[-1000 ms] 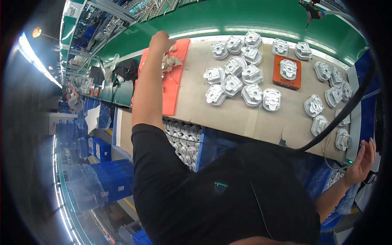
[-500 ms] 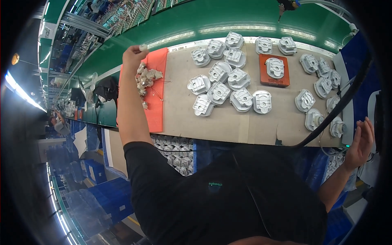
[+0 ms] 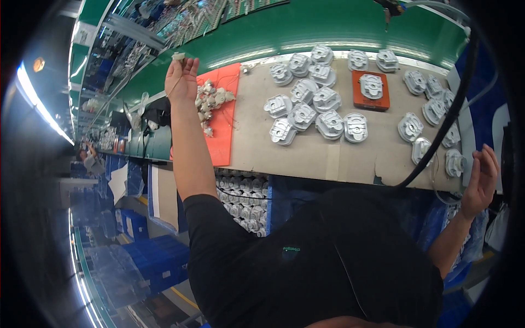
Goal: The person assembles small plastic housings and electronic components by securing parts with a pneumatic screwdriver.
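Note:
Above the far left corner of the orange-red sheet (image 3: 221, 150), my left hand (image 3: 183, 82) is raised, pinching a small off-white plastic part (image 3: 178, 56) between thumb and fingertips, the other fingers loosely spread. A pile of similar small off-white parts (image 3: 210, 104), some with thin wires, lies on the sheet beside my left forearm. My right hand (image 3: 480, 183) is at the far right, its fingers stretched out and holding nothing visible. It is nearest a white housing (image 3: 454, 163) at the bench's right end.
White housings (image 3: 302, 116) stand grouped mid-bench, with more at the right. One housing (image 3: 372, 86) rests on an orange-red block (image 3: 380, 105). A thick black cable (image 3: 456, 117) crosses the right side. Below the bench edge is a blue-sided box of white parts (image 3: 249, 199). A tool (image 3: 389, 8) hangs above.
The view has shifted, moving the bench slightly rightward and upward in the picture. My left hand has turned with the small part, its fingers now more spread. My right hand stays at the right end.

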Tool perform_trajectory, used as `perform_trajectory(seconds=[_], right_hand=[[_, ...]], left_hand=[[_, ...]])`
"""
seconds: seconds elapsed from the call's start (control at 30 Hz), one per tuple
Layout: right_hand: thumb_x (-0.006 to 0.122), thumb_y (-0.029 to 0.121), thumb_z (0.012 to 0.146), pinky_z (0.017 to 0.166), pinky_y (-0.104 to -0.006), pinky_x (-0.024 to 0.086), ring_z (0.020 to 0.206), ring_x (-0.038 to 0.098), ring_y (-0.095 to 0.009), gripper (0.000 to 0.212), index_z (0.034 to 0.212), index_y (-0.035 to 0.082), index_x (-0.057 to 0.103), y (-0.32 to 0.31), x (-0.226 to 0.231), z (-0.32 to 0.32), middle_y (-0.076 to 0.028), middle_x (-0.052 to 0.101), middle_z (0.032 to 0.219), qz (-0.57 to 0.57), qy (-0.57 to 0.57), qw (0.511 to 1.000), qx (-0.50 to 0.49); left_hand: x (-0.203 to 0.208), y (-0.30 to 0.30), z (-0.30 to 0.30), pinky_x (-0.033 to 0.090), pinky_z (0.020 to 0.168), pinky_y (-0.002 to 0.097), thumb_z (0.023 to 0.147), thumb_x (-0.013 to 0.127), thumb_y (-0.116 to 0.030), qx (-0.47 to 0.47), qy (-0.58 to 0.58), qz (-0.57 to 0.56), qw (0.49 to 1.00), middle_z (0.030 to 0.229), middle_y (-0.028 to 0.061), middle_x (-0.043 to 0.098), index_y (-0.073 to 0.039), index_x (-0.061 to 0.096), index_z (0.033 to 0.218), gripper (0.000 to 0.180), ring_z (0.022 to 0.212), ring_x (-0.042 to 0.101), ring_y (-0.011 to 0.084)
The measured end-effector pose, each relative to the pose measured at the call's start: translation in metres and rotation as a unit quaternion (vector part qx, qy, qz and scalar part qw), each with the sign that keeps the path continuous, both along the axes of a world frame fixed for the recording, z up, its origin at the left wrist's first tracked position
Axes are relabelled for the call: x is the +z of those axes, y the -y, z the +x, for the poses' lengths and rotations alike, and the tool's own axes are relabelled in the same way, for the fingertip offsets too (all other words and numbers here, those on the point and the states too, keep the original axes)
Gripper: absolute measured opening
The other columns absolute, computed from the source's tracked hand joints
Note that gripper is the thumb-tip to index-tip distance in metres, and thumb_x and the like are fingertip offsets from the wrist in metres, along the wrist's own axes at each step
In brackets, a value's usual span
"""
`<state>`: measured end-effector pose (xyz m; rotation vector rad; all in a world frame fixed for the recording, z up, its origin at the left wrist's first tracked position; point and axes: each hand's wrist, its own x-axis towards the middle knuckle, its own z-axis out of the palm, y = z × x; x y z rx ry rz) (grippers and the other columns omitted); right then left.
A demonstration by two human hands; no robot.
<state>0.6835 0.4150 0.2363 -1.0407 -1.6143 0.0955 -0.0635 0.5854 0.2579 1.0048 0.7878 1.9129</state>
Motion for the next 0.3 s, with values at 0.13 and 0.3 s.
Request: perform_trajectory(seconds=[0.13, 0.3], right_hand=[[0.059, -0.012, 0.094, 0.097, -0.0320, 0.051, 0.111, 0.063, -0.019, 0.029, 0.123, -0.006, 0.061, -0.025, -0.002, -0.026, -0.019, 0.058, 0.134, 0.000, 0.022, 0.999, 0.026], [0.065, -0.006, 0.092, 0.093, -0.0294, 0.051, 0.101, 0.064, -0.019, 0.030, 0.121, -0.001, 0.064, -0.052, 0.010, -0.065, -0.017, 0.060, 0.128, -0.019, 0.006, 0.995, 0.097]], left_hand=[[0.024, 0.023, 0.048, 0.058, 0.097, 0.0446, 0.104, 0.056, -0.011, -0.093, -0.028, -0.008, 0.995, 0.113, 0.0124, 0.068, -0.002, 0.060, 0.127, 0.025, 0.099, 0.069, 0.0252], [0.021, 0.003, 0.132, 0.059, 0.092, 0.0386, 0.100, 0.061, -0.008, -0.229, -0.116, -0.137, 0.957, 0.124, 0.0125, 0.066, -0.004, 0.046, 0.148, 0.050, 0.109, 0.068, 0.0253]])
